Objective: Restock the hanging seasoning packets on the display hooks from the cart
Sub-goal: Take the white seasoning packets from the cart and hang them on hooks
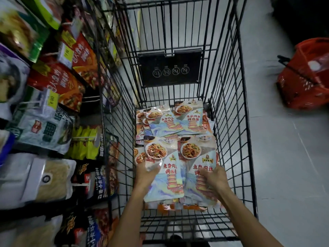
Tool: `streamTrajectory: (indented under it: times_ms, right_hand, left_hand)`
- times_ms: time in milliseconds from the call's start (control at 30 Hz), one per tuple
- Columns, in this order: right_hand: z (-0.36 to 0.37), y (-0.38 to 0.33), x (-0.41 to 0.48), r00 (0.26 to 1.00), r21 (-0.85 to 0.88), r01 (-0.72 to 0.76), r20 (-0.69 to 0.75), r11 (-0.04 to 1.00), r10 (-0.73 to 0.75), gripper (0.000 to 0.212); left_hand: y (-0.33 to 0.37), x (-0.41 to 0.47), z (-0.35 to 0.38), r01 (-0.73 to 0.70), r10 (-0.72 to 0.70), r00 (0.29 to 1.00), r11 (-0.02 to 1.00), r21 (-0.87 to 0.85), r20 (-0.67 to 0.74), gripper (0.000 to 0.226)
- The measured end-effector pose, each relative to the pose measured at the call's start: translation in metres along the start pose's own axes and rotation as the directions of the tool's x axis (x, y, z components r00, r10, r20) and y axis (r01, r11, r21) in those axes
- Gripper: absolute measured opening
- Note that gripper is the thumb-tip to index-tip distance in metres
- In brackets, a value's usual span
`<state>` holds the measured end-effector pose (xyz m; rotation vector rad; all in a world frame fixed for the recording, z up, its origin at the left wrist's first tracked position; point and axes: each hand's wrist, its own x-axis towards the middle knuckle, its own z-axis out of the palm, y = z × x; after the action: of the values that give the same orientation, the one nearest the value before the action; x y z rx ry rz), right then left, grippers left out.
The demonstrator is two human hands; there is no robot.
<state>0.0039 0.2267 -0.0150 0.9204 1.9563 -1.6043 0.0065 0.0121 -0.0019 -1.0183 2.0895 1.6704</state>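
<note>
Several light-blue seasoning packets with a noodle picture lie in the bottom of a black wire cart. My left hand grips the left edge of the near-left packet. My right hand rests curled on the near-right packet, fingers pressing its lower half. More of the same packets lie further back in the cart. The display hooks with hanging packets stand to the left of the cart.
The display on the left is packed with red, white, yellow and black hanging packets. A black plastic child-seat flap stands in the cart's far end. A red shopping basket sits on the grey floor at right.
</note>
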Motion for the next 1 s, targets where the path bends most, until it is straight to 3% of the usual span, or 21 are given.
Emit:
streamTrajectory:
  times_ms: [67, 333, 533, 667, 800, 900, 1000]
  right_hand:
    - [-0.006, -0.018, -0.014, 0.998, -0.016, 0.055, 0.023, 0.998, -0.054, 0.007]
    - [-0.022, -0.108, -0.088, 0.918, -0.010, 0.300, 0.276, 0.954, -0.285, 0.016]
    - [-0.006, -0.170, -0.167, 0.748, 0.072, 0.414, 0.542, 0.907, -0.384, 0.014]
    - [0.014, -0.200, -0.229, 0.574, 0.083, 0.538, 0.693, 0.839, -0.437, 0.014]
    - [0.040, -0.215, -0.305, 0.318, 0.196, 0.607, 0.829, 0.770, -0.461, 0.016]
    - [0.062, -0.214, -0.369, 0.121, 0.274, 0.630, 0.890, 0.727, -0.440, 0.015]
    - [0.085, -0.203, -0.433, -0.064, 0.335, 0.656, 0.917, 0.676, -0.393, 0.017]
  left_hand:
    - [0.013, -0.020, -0.017, 0.000, 0.000, 1.000, 0.997, -0.076, 0.003, 0.009]
    - [0.072, -0.124, -0.101, -0.261, 0.225, 0.953, 0.950, -0.171, -0.204, 0.006]
    - [0.093, -0.234, -0.159, -0.500, 0.341, 0.777, 0.845, -0.190, -0.529, 0.015]
    - [0.089, -0.323, -0.192, -0.611, 0.343, 0.628, 0.774, -0.169, -0.698, 0.027]
    - [0.071, -0.420, -0.225, -0.693, 0.273, 0.459, 0.706, -0.148, -0.846, 0.032]
    - [0.049, -0.495, -0.247, -0.717, 0.196, 0.272, 0.694, -0.063, -0.942, 0.021]
    - [0.024, -0.566, -0.264, -0.699, 0.153, 0.082, 0.713, 0.052, -0.985, 0.025]
